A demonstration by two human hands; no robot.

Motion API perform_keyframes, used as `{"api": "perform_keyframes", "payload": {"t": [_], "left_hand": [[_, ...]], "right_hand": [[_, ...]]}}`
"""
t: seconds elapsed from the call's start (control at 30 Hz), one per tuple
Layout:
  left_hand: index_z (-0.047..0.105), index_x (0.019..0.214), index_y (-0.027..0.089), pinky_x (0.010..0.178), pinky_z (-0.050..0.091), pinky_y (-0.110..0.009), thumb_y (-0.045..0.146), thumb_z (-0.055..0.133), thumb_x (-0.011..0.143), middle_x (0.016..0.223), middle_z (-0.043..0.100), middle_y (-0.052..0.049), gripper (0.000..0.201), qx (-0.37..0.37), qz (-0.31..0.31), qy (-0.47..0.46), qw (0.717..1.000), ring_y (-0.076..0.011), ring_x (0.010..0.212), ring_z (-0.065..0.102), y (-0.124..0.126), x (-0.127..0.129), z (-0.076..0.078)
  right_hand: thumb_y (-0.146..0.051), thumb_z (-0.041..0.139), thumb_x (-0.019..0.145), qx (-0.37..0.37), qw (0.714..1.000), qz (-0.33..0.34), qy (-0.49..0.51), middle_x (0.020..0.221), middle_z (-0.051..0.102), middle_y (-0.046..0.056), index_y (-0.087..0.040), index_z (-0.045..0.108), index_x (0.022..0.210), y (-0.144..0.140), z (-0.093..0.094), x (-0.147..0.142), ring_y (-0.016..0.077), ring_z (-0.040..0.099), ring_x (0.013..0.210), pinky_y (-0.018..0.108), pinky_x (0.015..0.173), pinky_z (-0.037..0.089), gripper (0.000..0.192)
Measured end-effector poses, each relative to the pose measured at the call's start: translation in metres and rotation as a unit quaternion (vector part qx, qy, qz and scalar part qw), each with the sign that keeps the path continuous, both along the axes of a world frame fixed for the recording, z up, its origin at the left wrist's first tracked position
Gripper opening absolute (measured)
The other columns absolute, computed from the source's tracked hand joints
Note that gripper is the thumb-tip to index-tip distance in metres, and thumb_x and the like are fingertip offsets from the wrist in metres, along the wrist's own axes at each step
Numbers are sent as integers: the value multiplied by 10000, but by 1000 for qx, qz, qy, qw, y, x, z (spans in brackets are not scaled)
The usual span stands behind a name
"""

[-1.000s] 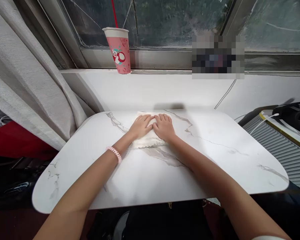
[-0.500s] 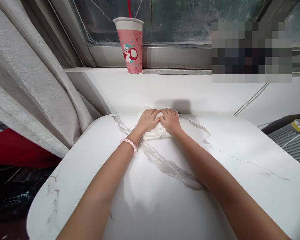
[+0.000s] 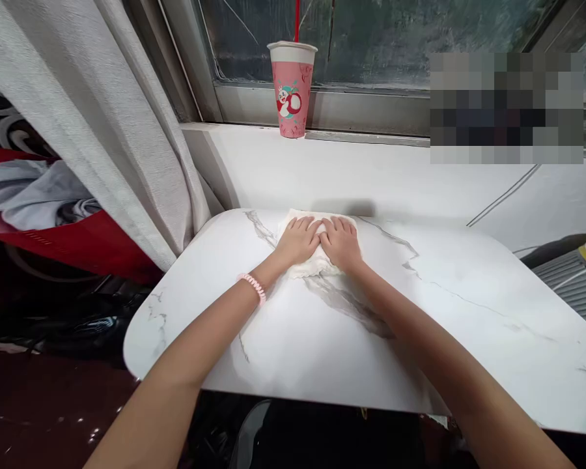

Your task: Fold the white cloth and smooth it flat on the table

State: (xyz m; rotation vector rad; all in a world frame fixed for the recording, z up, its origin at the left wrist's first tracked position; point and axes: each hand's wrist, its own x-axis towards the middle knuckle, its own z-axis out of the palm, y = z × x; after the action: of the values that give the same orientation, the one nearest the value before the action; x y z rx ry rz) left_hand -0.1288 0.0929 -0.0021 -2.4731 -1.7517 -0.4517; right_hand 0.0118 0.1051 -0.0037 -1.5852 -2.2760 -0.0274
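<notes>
A white cloth point(image 3: 317, 266) lies spread on the white marbled table point(image 3: 449, 352), close to the wall at the back edge. My left hand point(image 3: 299, 241) rests flat on the cloth's left part, fingers stretched out. Beside it, my right hand point(image 3: 340, 243) presses flat on the right part, its fingers also extended. The two thumbs meet or nearly meet in the middle. A pink coiled band point(image 3: 252, 286) circles my left wrist. Part of the cloth is hidden under both hands.
A pink paper cup point(image 3: 293, 91) with a red straw stands on the window sill beyond the hands. A pale curtain point(image 3: 127, 130) hangs at the left, near a red bag point(image 3: 97, 241) holding cloth. Grey ridged steps point(image 3: 566, 280) are at the right.
Both hands have drawn the cloth slightly back from the wall toward me. The camera view has shifted, so the table's front edge and more of the red bag now show.
</notes>
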Motion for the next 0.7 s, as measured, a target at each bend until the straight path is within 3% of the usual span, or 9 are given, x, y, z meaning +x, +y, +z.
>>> {"api": "perform_keyframes", "payload": {"t": [0.27, 0.43, 0.57, 0.7], "left_hand": [[431, 1450, 117, 1213, 243, -502, 360, 272, 1028, 1527, 443, -162, 512, -4, -79, 18, 997, -275, 1443, 365, -125, -35, -2], [397, 1482, 130, 1217, 257, -512, 400, 248, 1045, 1544, 428, -148, 534, -14, -47, 25, 998, -270, 1465, 333, -200, -52, 4], [375, 1509, 177, 1221, 266, -480, 498, 243, 1040, 1576, 389, -106, 584, -64, -47, 30, 996, -261, 1468, 334, -217, -73, 15], [326, 1539, 203, 1236, 201, -483, 506, 209, 1032, 1615, 315, -73, 603, -96, -19, 31, 995, -254, 1498, 263, -202, -91, 20]], "right_hand": [[-283, 348, 989, -25, 998, 55, 3, 1547, 410, 160, -119, 460, 1473, -129, 0, -6, 324, 306, 1449, 487, 1182, 213, 524], [-320, 344, 996, -80, 988, 126, 25, 1595, 331, 151, -134, 412, 1507, -192, 4, -12, 339, 217, 1498, 524, 1206, 175, 548], [-368, 352, 999, -122, 980, 152, 33, 1614, 281, 171, -128, 363, 1534, -204, 11, -27, 387, 167, 1506, 564, 1190, 181, 587], [-376, 346, 997, -144, 979, 144, 33, 1615, 266, 187, -107, 328, 1548, -184, 17, -50, 414, 152, 1503, 561, 1187, 169, 613]]}}
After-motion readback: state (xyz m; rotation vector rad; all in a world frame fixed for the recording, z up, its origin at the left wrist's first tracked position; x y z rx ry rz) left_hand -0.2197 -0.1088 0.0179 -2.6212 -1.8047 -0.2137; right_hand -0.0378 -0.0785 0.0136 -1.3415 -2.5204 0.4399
